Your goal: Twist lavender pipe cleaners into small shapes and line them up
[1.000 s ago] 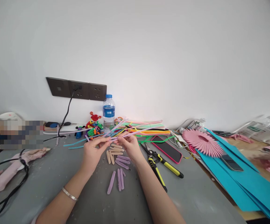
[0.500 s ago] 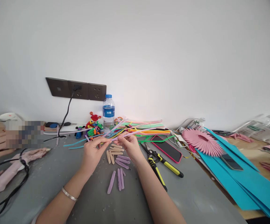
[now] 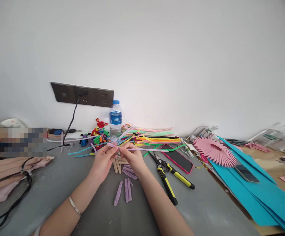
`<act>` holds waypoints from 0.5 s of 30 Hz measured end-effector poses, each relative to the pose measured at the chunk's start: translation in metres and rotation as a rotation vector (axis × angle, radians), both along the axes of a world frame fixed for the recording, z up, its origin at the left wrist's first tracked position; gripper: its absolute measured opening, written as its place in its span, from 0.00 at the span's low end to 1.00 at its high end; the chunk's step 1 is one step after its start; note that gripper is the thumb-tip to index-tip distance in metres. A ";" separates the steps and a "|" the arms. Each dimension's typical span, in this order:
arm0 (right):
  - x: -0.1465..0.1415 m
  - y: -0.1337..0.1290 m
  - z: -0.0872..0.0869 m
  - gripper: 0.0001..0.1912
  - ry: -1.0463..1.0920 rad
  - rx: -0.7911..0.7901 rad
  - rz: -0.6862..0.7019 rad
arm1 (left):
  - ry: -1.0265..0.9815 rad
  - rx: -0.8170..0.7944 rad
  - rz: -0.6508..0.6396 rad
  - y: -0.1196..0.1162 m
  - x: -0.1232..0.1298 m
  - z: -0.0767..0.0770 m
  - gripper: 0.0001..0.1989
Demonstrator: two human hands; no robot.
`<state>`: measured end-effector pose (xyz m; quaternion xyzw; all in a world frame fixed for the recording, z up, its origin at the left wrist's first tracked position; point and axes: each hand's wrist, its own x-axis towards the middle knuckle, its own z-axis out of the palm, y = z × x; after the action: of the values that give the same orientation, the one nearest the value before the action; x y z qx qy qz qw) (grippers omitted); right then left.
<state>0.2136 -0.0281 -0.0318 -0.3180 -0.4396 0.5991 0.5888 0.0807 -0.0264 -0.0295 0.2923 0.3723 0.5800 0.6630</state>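
Between my two hands runs a lilac pipe cleaner (image 3: 152, 150), its long end sticking out to the right. My left hand (image 3: 105, 160) pinches it near its left end, where a short piece shows above the fingers. Close beside, the fingertips of my right hand (image 3: 132, 157) are closed on the same strip. Below my hands lie several folded purple pipe cleaner pieces (image 3: 126, 190) and several beige ones (image 3: 118, 166), partly hidden by my fingers. Behind my hands spreads a pile of coloured pipe cleaners (image 3: 157, 140).
Yellow-and-black pliers (image 3: 168, 178) and a pink-edged phone (image 3: 178, 159) lie to the right. A water bottle (image 3: 115, 118) stands by the wall, beside small figures (image 3: 99, 134). Blue sheets (image 3: 246, 193) lie far right. At left, another person's arm (image 3: 4, 168) reaches over a pink glue gun (image 3: 3, 193).
My hands have come closer together, and the lilac pipe cleaner now points right, nearly level. The other person's hand at left has moved onto the glue gun.
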 end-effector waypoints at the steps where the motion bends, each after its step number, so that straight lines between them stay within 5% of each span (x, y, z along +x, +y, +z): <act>1: -0.001 0.000 0.000 0.12 -0.005 -0.007 0.003 | -0.007 -0.001 0.003 -0.001 0.001 -0.001 0.15; 15: 0.001 0.000 0.004 0.11 -0.141 0.001 -0.045 | 0.308 0.081 0.103 0.001 -0.008 0.010 0.19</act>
<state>0.2150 -0.0280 -0.0280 -0.3689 -0.4731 0.5614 0.5700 0.0722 -0.0253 -0.0198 0.3847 0.4602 0.5763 0.5551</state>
